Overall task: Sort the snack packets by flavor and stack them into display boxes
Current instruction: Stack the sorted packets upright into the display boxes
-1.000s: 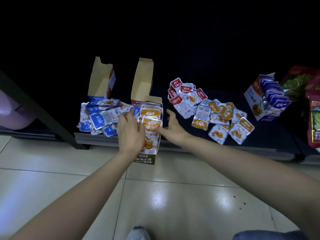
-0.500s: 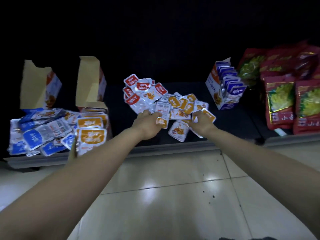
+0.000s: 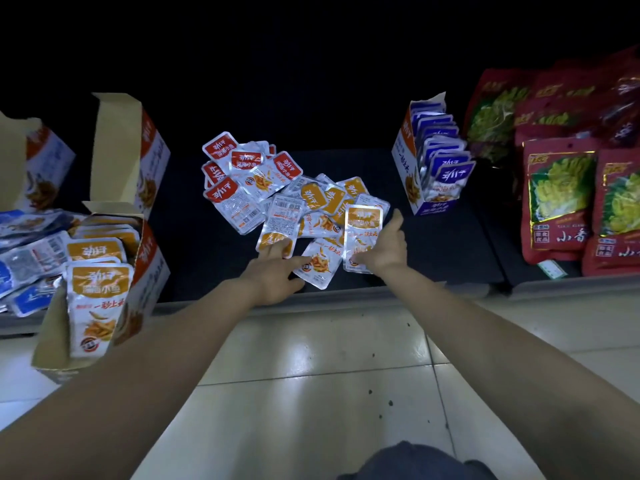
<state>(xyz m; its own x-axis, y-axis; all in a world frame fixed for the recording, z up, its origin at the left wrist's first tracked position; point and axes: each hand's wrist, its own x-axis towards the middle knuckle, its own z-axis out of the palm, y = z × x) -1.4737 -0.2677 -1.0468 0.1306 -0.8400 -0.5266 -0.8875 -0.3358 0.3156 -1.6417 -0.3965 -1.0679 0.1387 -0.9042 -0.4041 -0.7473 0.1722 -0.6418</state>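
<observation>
A loose pile of orange-topped packets [image 3: 322, 202] and red-topped packets [image 3: 242, 168] lies on the dark shelf [image 3: 194, 237]. My right hand [image 3: 384, 247] grips one orange packet [image 3: 362, 233] and holds it up over the pile. My left hand [image 3: 273, 275] rests with spread fingers on two orange packets [image 3: 318, 265] at the pile's near edge. A display box with orange packets [image 3: 100, 289] stands at the left, overhanging the shelf edge. A box of purple packets [image 3: 433, 168] stands to the right of the pile.
Blue-topped packets [image 3: 24, 254] lie heaped at the far left, with two open cardboard boxes [image 3: 117, 150] behind them. Large red snack bags [image 3: 561, 188] fill the shelf at the right. Tiled floor [image 3: 311, 375] lies below the shelf edge.
My view and both hands have shifted from the orange box at the left to the middle pile. My right hand has lifted one orange packet; my left hand now lies on the pile's near packets.
</observation>
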